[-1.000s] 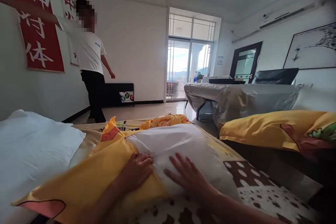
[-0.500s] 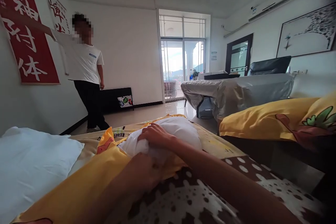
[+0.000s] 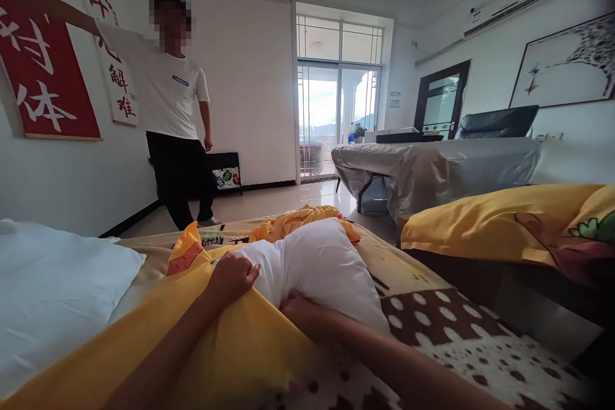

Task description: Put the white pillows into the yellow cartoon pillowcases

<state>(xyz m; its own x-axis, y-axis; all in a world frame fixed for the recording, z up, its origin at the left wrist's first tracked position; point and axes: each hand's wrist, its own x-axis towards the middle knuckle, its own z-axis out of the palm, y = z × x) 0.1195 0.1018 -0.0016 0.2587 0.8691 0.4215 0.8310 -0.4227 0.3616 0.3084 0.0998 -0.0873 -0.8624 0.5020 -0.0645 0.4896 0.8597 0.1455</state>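
Observation:
A white pillow (image 3: pixel 331 262) lies partly inside a yellow pillowcase (image 3: pixel 240 346), its bulging far part out of the opening. My left hand (image 3: pixel 233 278) is closed on the far-left side of the pillowcase's opening edge, against the white pillow. Lower and to the right, my right hand (image 3: pixel 305 314) is curled at the near side of the opening, on the pillowcase edge beside the pillow; its fingertips are hidden. Both rest over a brown and cream patterned blanket (image 3: pixel 432 314).
A second white pillow (image 3: pixel 52 295) lies at left. Crumpled yellow cloth (image 3: pixel 298 221) sits beyond the pillow. At right is a yellow printed pillow (image 3: pixel 480 224) on a dark surface. A person (image 3: pixel 175 102) stands beyond the bed, near a plastic-covered desk (image 3: pixel 418 166).
My left hand has moved up and left along the pillowcase edge. My right hand has come off the pillow's top down to the near side of the opening. The person has shifted right in view.

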